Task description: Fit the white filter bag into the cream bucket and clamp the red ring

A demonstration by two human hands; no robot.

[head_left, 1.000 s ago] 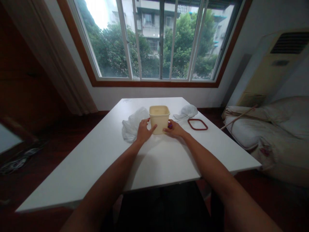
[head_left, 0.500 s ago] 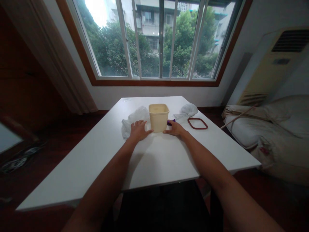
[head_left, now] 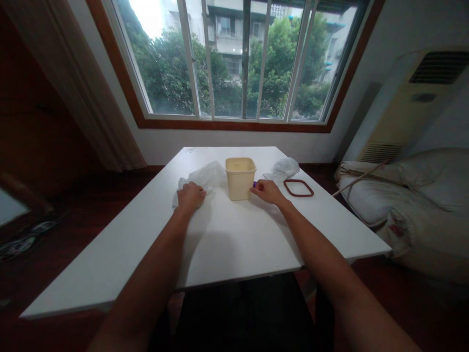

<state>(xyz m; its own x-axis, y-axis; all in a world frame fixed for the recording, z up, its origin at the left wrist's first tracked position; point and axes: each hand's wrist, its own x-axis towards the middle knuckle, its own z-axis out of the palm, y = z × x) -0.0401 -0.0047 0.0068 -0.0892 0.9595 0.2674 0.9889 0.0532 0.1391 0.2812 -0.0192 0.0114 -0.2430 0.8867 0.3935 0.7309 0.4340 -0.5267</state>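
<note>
A cream-coloured plastic bin [head_left: 241, 186], square with rounded corners and open at the top, stands upright on the white table. To its left, my left hand [head_left: 191, 195] is closed on the near side of a crumpled translucent plastic bag [head_left: 208, 173]. My right hand [head_left: 267, 191] is at the bin's right side, with thumb and fingertips pinched together at a small purple object [head_left: 255, 184]. Mostly covered by the fingers, that object's kind cannot be made out. A reddish-brown rounded-square ring [head_left: 298, 188] lies flat to the right of my right hand.
Behind the ring lies another bunched translucent plastic bag [head_left: 286, 167]. The white table [head_left: 227, 244] ends short of the window wall. Large pale sacks [head_left: 410, 205] with a thin stick stand to the right, before a floor-standing air conditioner [head_left: 406, 102].
My left hand has moved left, away from the bin, and closed on the bag, shifting it slightly left. My right hand's fingers have drawn together at the purple object. The bin stays in place.
</note>
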